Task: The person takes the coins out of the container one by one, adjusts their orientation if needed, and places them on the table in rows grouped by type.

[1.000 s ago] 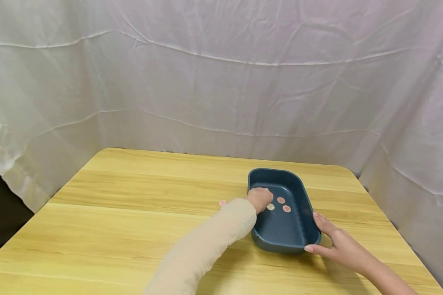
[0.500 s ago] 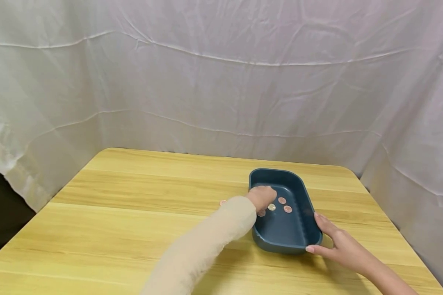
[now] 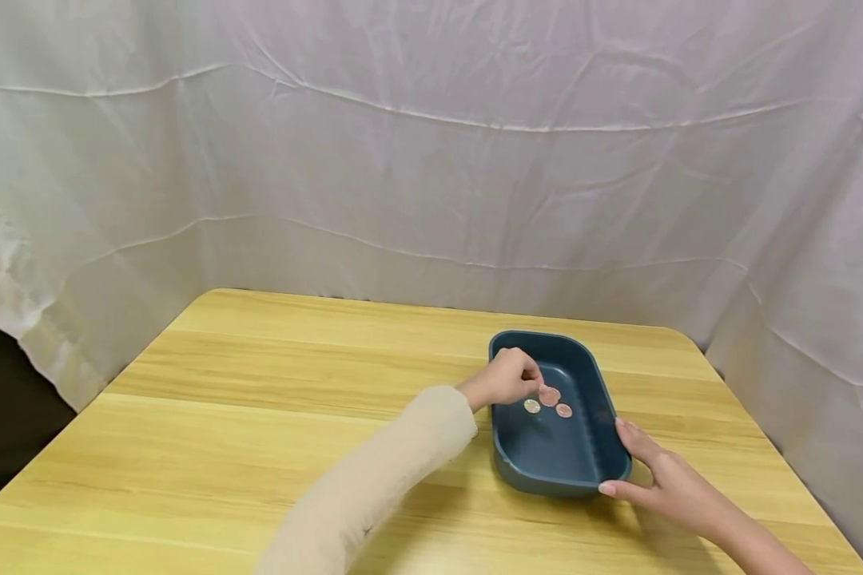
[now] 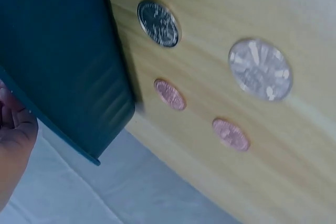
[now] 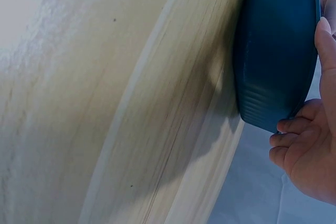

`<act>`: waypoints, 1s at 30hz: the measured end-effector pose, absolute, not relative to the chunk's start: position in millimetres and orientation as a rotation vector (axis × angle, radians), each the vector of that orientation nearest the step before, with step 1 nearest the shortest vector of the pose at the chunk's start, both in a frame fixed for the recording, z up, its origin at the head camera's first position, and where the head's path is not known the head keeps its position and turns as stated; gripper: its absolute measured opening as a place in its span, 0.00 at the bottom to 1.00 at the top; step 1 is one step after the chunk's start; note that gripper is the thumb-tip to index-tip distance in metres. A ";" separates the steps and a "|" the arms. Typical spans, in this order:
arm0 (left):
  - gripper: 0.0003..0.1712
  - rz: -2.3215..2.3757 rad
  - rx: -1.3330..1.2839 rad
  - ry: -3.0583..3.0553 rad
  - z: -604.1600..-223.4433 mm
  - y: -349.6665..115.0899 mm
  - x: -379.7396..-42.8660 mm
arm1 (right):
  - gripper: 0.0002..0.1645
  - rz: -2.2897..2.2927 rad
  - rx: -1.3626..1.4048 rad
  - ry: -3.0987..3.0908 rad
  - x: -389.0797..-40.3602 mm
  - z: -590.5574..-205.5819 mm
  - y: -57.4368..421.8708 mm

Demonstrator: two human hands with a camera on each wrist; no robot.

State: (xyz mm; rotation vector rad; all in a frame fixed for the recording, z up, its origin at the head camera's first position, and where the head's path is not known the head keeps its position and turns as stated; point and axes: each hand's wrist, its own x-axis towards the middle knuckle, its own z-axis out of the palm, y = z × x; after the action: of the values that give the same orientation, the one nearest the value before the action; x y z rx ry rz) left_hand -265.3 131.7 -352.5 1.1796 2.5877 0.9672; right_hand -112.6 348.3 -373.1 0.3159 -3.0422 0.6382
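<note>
A dark blue rectangular tray (image 3: 546,455) with rounded corners stands on the table, right of centre. My left hand (image 3: 507,377) reaches over its left rim and pinches a copper coin (image 3: 549,397) between its fingertips, close above the tray floor. That coin overlaps another in the head view. Nearby inside lie a pale yellowish coin (image 3: 532,406) and a copper coin (image 3: 564,410). My right hand (image 3: 665,483) grips the tray's near right corner, also seen in the right wrist view, where the tray wall (image 5: 275,51) meets the thumb.
On the table beside the tray, the left wrist view shows a large silvery coin (image 4: 260,70), a darker silvery coin (image 4: 158,23) and two copper coins, one (image 4: 169,94) nearer the tray. My left sleeve (image 3: 395,471) hides most of this area in the head view. A pale curtain (image 3: 431,160) hangs behind.
My left hand has lifted and turned inside the tray, so the pinched coin now shows at its fingertips. The right hand keeps its grip on the tray corner.
</note>
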 end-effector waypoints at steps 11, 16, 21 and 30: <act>0.08 1.411 1.031 2.509 -362.5 124.7 -265.5 | 0.56 0.671 0.295 -3.061 -111.9 -372.9 348.8; 0.07 1.556 0.884 2.482 -365.1 123.0 -264.8 | 0.56 0.678 0.287 -3.067 -111.8 -373.1 348.7; 0.07 1.644 0.777 2.470 -366.1 117.8 -263.3 | 0.56 0.669 0.291 -3.051 -111.6 -373.6 347.8; 0.08 1.765 0.754 2.448 -367.5 94.2 -265.3 | 0.56 0.655 0.298 -3.045 -111.5 -373.2 346.8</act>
State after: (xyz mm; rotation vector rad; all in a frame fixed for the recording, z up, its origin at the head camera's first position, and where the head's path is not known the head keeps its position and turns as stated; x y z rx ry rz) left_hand -265.3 94.2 -367.5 0.7545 2.4481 1.7652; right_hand -111.5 346.8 -373.2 0.2983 -3.0448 0.6553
